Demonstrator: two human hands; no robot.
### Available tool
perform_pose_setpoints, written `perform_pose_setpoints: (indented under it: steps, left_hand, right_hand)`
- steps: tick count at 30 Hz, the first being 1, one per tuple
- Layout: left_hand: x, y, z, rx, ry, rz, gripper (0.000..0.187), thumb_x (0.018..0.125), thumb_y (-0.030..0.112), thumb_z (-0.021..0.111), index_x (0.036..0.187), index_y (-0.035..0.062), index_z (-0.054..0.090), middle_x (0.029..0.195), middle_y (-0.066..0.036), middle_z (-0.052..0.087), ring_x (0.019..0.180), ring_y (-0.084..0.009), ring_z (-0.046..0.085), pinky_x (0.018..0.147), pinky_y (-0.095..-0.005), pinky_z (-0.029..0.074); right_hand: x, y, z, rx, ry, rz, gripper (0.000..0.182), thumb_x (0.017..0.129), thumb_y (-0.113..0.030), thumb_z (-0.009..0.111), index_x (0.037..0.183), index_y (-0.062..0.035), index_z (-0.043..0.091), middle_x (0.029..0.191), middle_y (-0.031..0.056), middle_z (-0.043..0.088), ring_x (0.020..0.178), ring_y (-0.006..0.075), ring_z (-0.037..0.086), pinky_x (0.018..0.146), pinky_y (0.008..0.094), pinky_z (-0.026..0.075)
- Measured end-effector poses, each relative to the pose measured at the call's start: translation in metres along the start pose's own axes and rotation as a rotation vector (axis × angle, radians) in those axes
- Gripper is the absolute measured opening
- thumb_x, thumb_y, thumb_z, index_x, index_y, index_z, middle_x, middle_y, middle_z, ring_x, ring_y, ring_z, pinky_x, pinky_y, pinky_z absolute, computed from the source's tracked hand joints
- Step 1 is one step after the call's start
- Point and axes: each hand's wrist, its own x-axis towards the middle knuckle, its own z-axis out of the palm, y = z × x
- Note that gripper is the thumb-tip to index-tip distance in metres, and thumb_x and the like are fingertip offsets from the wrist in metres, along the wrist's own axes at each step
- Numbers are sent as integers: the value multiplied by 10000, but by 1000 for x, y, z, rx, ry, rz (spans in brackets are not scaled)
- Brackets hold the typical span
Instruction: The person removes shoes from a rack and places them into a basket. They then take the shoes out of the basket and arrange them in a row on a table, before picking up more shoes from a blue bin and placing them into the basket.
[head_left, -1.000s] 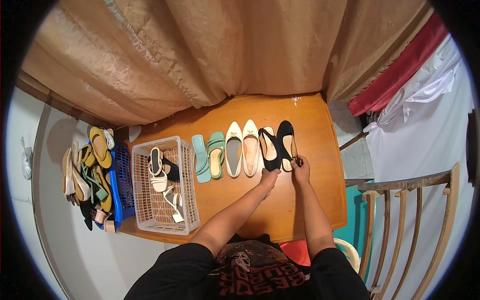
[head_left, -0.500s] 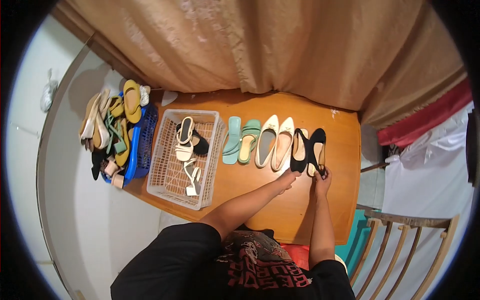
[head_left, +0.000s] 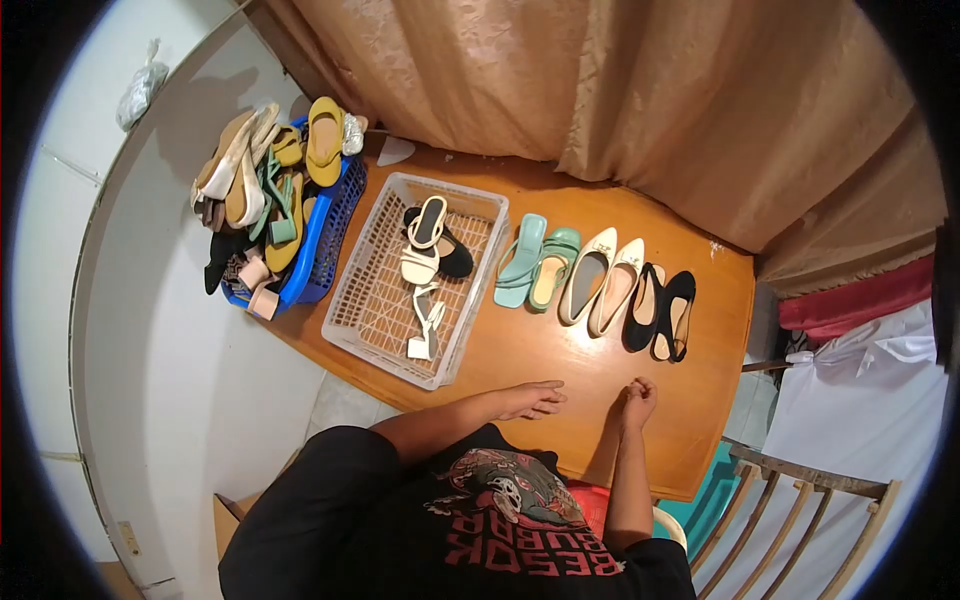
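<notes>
- Right hand (head_left: 639, 402): fingers curled closed, nothing visible held.
- Left hand (head_left: 530, 400), 9 o'clock of right: fingers loosely spread, empty.
- Black shoes (head_left: 680, 288): on table (head_left: 580, 385), 12 o'clock of right hand, apart.
- White shoes (head_left: 617, 283): 10 o'clock, beside black.
- Green sandals (head_left: 520, 265): next, 10 o'clock.
- Crate (head_left: 478, 290): 9 o'clock of sandals.

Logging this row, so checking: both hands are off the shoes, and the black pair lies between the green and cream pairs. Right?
The order is wrong: the head view shows the cream pair between the green pair and the black pair. The left hand and right hand are indeed off them.
</notes>
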Motion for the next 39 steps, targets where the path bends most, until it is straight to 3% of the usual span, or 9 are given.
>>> perform_pose_setpoints:
  steps: [6, 13, 17, 21, 24, 33, 35, 37, 39]
  left_hand:
    - [-70, 10, -21, -63, -185, 133, 632, 1016, 336, 385, 1554, 154, 108, 1551, -72, 313, 1359, -210, 390, 1037, -329, 356]
    - [-144, 43, -86, -198, -253, 468, 627, 1018, 302, 419, 1540, 105, 135, 1514, -131, 368, 1316, -255, 456, 1065, -390, 370]
    - [-184, 51, -150, -291, -189, 589, 632, 1002, 294, 445, 1530, 97, 158, 1491, -162, 391, 1279, -281, 498, 1044, -407, 407]
    - [-225, 53, -201, -306, 81, 702, 521, 973, 249, 472, 1445, 75, 334, 1376, -161, 503, 1140, -257, 586, 932, -378, 476]
    - [-225, 40, -236, -422, 497, 739, 367, 945, 164, 488, 1296, 60, 502, 1023, -70, 604, 863, -164, 607, 748, -294, 486]
    - [-214, 28, -284, -594, 559, 516, 306, 923, 96, 459, 1225, 69, 503, 939, -40, 592, 737, -125, 590, 617, -262, 463]
    - [-212, 26, -289, -591, 541, 515, 310, 919, 91, 468, 1227, 70, 498, 939, -39, 594, 737, -127, 594, 601, -259, 460]
    - [-209, 21, -294, -623, 536, 504, 312, 911, 86, 478, 1223, 79, 500, 936, -41, 599, 730, -133, 602, 598, -261, 467]
    - [-209, 19, -299, -627, 545, 490, 315, 909, 92, 489, 1223, 84, 497, 930, -48, 603, 710, -140, 603, 600, -262, 480]
  right_hand:
    - [-76, 0, 76, 63, -315, 68, 150, 906, 13, 555, 1042, -36, 594, 878, 10, 631, 732, 79, 540, 623, 200, 429]
    - [-136, -69, 198, 90, -353, 54, 121, 922, -29, 593, 1042, -17, 594, 917, 42, 629, 848, 111, 579, 739, 237, 460]
    - [-155, -98, 264, 189, -301, -41, 109, 916, -34, 602, 1020, -9, 585, 883, 46, 611, 765, 132, 582, 699, 259, 459]
    - [-175, -120, 321, 249, -342, -134, 113, 909, -17, 590, 1020, -3, 576, 887, 55, 609, 777, 150, 604, 747, 282, 495]
    - [-184, -126, 358, 265, -367, -149, 126, 904, 2, 581, 1030, -5, 573, 919, 61, 616, 849, 157, 612, 796, 292, 507]
    - [-157, -98, 419, -222, -438, -296, 249, 814, 65, 574, 1041, -39, 582, 994, 36, 594, 953, 134, 563, 852, 274, 462]
    - [-144, -86, 428, -232, -425, -348, 269, 771, 45, 579, 1027, -38, 589, 982, 84, 576, 951, 205, 573, 875, 321, 462]
    - [-136, -95, 438, -578, -346, -689, 276, 745, 13, 592, 1019, -22, 592, 976, 151, 559, 949, 312, 569, 906, 379, 457]
    - [-124, -102, 451, -624, -322, -627, 322, 722, -30, 622, 1044, -13, 606, 1014, 207, 564, 989, 396, 553, 942, 429, 443]
